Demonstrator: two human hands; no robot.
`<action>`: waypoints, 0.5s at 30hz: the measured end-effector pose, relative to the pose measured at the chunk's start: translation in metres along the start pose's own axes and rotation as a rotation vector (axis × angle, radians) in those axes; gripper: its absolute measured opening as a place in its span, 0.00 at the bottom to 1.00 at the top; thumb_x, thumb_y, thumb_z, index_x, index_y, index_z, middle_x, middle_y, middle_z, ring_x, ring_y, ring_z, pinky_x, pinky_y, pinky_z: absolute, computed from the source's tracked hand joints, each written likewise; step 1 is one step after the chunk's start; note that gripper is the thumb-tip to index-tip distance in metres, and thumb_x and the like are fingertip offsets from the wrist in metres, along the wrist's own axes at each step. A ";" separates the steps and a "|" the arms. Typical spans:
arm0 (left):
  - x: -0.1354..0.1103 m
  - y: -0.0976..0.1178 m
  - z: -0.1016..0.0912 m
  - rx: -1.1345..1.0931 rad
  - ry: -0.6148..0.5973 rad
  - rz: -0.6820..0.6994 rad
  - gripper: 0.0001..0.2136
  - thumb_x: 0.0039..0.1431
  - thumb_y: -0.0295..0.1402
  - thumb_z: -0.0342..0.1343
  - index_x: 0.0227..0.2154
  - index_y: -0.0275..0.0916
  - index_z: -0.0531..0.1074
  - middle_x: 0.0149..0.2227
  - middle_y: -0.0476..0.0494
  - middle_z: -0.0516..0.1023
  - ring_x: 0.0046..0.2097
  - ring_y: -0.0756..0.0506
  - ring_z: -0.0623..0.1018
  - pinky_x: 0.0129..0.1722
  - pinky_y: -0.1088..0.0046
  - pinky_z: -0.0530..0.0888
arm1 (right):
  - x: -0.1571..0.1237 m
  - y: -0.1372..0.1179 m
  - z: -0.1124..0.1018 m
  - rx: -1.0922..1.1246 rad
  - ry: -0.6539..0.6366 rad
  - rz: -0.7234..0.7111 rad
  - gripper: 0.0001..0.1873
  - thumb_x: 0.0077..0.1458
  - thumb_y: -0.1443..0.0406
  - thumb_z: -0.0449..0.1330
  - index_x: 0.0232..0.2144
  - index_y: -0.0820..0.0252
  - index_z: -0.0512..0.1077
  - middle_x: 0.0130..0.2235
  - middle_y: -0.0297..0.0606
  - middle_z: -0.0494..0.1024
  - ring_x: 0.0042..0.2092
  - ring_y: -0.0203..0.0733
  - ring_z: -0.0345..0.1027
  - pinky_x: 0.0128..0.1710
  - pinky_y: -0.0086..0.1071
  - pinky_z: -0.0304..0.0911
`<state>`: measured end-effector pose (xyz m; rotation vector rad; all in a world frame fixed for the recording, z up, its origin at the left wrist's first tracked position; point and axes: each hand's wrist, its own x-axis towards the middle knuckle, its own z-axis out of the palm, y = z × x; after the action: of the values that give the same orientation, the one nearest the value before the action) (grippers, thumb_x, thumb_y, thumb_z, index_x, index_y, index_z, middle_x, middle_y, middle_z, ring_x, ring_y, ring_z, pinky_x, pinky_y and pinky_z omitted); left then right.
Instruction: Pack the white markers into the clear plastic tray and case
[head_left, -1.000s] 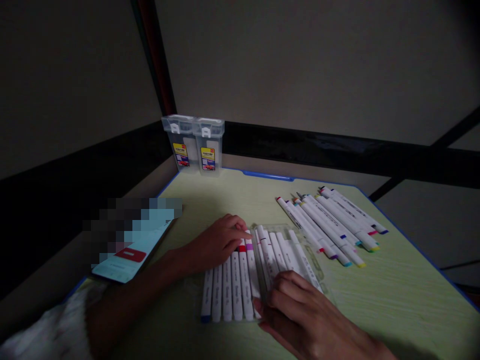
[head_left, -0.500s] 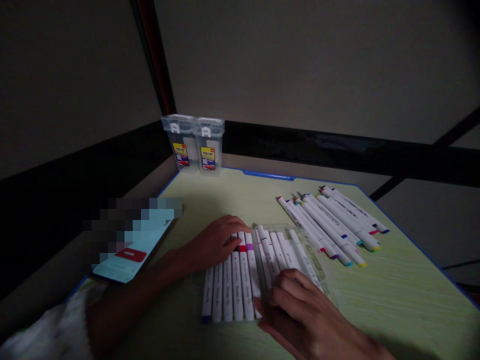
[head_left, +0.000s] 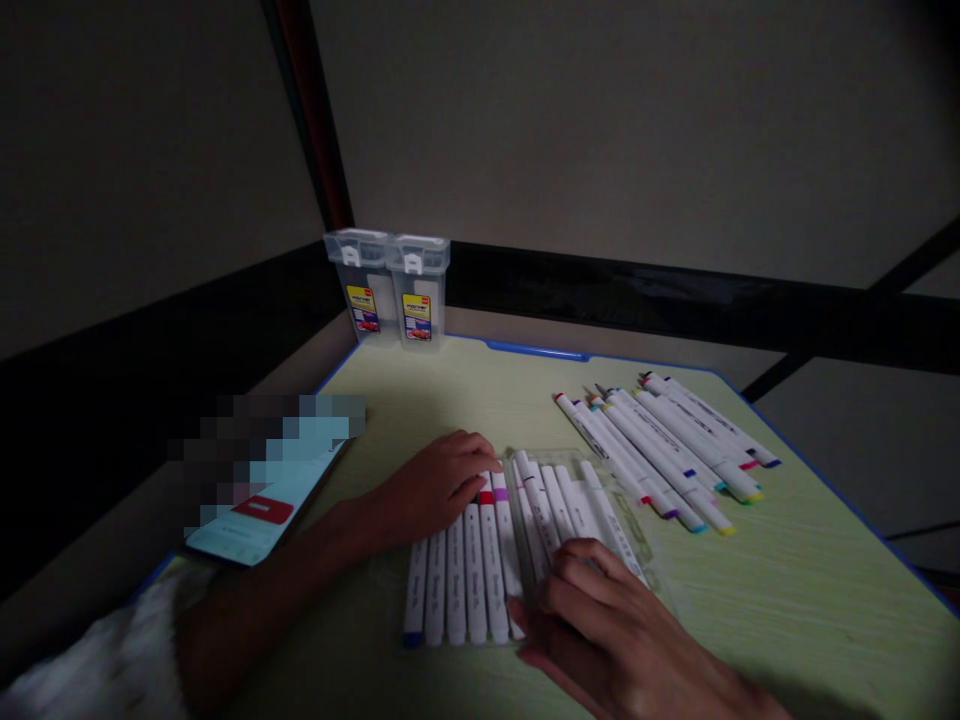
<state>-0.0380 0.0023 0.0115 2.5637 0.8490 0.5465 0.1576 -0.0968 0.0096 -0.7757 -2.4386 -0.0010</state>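
Note:
A clear plastic marker case (head_left: pixel 637 540) lies open near the front of the pale green table (head_left: pixel 795 600), holding two rows of white markers (head_left: pixel 465 580). My left hand (head_left: pixel 435 485) rests curled on the far ends of the left row, fingertips on the marker caps. My right hand (head_left: pixel 622 630) lies over the near ends of the right row (head_left: pixel 559 500), fingers bent and pressing on markers and case. Neither hand lifts a marker clear of the case.
Several loose white markers (head_left: pixel 667 450) with coloured caps lie in a slanted group at the right. Two upright clear boxes (head_left: pixel 390 290) with yellow labels stand at the table's back left corner. A light blue booklet (head_left: pixel 277 490) lies at the left edge. Dark walls surround the table.
My left hand's fingertips shifted slightly along the marker caps. My right hand barely moved. The markers and case stay in place.

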 end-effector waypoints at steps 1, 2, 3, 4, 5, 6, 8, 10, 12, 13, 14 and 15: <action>0.000 0.001 0.000 0.005 -0.004 0.001 0.11 0.59 0.24 0.44 0.39 0.37 0.70 0.42 0.44 0.70 0.44 0.47 0.68 0.47 0.68 0.65 | 0.000 0.000 -0.001 0.005 0.010 -0.005 0.06 0.58 0.66 0.53 0.31 0.59 0.70 0.24 0.32 0.69 0.30 0.37 0.59 0.34 0.33 0.56; 0.000 0.001 -0.001 0.009 -0.009 0.004 0.11 0.60 0.24 0.44 0.39 0.37 0.70 0.42 0.44 0.70 0.44 0.47 0.68 0.47 0.68 0.65 | 0.001 0.000 -0.001 0.011 0.024 -0.007 0.07 0.59 0.66 0.52 0.32 0.59 0.70 0.24 0.32 0.70 0.29 0.37 0.59 0.34 0.33 0.57; 0.000 0.002 -0.001 0.013 -0.015 0.008 0.11 0.60 0.24 0.43 0.39 0.36 0.70 0.42 0.44 0.70 0.44 0.47 0.68 0.47 0.68 0.65 | 0.002 0.000 -0.002 0.015 0.042 -0.007 0.09 0.59 0.66 0.51 0.31 0.59 0.70 0.24 0.33 0.70 0.29 0.36 0.59 0.33 0.33 0.57; 0.000 0.002 -0.002 0.016 -0.020 0.013 0.11 0.60 0.24 0.43 0.39 0.36 0.70 0.42 0.44 0.70 0.43 0.47 0.68 0.46 0.68 0.65 | 0.003 0.000 -0.003 0.014 0.067 -0.008 0.10 0.59 0.66 0.51 0.30 0.60 0.71 0.23 0.33 0.69 0.28 0.36 0.58 0.33 0.33 0.57; 0.000 0.002 -0.002 0.020 -0.023 0.016 0.11 0.60 0.24 0.43 0.39 0.36 0.70 0.42 0.43 0.69 0.43 0.47 0.68 0.46 0.68 0.65 | 0.003 0.000 -0.004 0.007 0.091 -0.007 0.11 0.59 0.67 0.51 0.29 0.60 0.71 0.22 0.33 0.69 0.28 0.36 0.58 0.32 0.33 0.57; 0.000 0.003 -0.002 0.023 -0.027 0.017 0.11 0.60 0.24 0.43 0.39 0.36 0.70 0.42 0.43 0.69 0.43 0.46 0.68 0.46 0.68 0.65 | 0.004 0.000 -0.005 -0.005 0.110 0.001 0.11 0.59 0.68 0.50 0.28 0.61 0.71 0.22 0.33 0.68 0.27 0.36 0.57 0.31 0.33 0.57; 0.000 0.002 -0.002 0.029 -0.030 0.016 0.11 0.60 0.24 0.43 0.40 0.36 0.69 0.42 0.43 0.69 0.44 0.46 0.68 0.47 0.68 0.65 | 0.004 0.002 -0.006 -0.035 0.136 0.027 0.12 0.58 0.70 0.50 0.26 0.62 0.71 0.21 0.34 0.68 0.27 0.36 0.57 0.29 0.33 0.55; 0.000 0.002 -0.001 0.031 -0.026 0.017 0.11 0.60 0.24 0.43 0.40 0.35 0.69 0.42 0.43 0.69 0.44 0.47 0.68 0.47 0.69 0.65 | 0.004 0.004 -0.006 -0.060 0.142 0.059 0.12 0.57 0.71 0.50 0.26 0.63 0.71 0.22 0.34 0.68 0.26 0.36 0.57 0.29 0.33 0.55; 0.000 0.001 -0.001 0.033 -0.023 0.021 0.11 0.60 0.24 0.43 0.39 0.36 0.69 0.42 0.43 0.69 0.44 0.47 0.68 0.47 0.69 0.64 | 0.003 0.006 -0.005 -0.082 0.143 0.078 0.12 0.57 0.72 0.50 0.26 0.64 0.72 0.22 0.35 0.69 0.26 0.36 0.58 0.29 0.33 0.55; 0.000 0.001 -0.001 0.034 -0.022 0.022 0.11 0.60 0.24 0.43 0.39 0.36 0.70 0.42 0.44 0.70 0.44 0.47 0.68 0.47 0.69 0.65 | 0.002 0.007 -0.005 -0.090 0.140 0.084 0.13 0.57 0.72 0.49 0.27 0.64 0.72 0.21 0.35 0.68 0.26 0.36 0.58 0.29 0.34 0.55; 0.000 0.001 -0.001 0.035 -0.023 0.021 0.11 0.60 0.24 0.43 0.39 0.36 0.70 0.42 0.44 0.70 0.44 0.47 0.68 0.47 0.69 0.65 | 0.002 0.007 -0.004 -0.095 0.135 0.090 0.13 0.57 0.71 0.49 0.27 0.64 0.72 0.21 0.35 0.68 0.25 0.37 0.58 0.29 0.34 0.55; 0.000 0.002 -0.001 0.034 -0.025 0.019 0.11 0.61 0.24 0.43 0.39 0.36 0.70 0.42 0.44 0.70 0.44 0.47 0.68 0.47 0.69 0.65 | 0.002 0.007 -0.004 -0.099 0.132 0.093 0.14 0.57 0.71 0.48 0.27 0.64 0.72 0.21 0.35 0.69 0.25 0.37 0.59 0.29 0.34 0.55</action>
<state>-0.0375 0.0016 0.0134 2.6066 0.8334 0.5088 0.1626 -0.0904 0.0125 -0.9027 -2.2901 -0.1336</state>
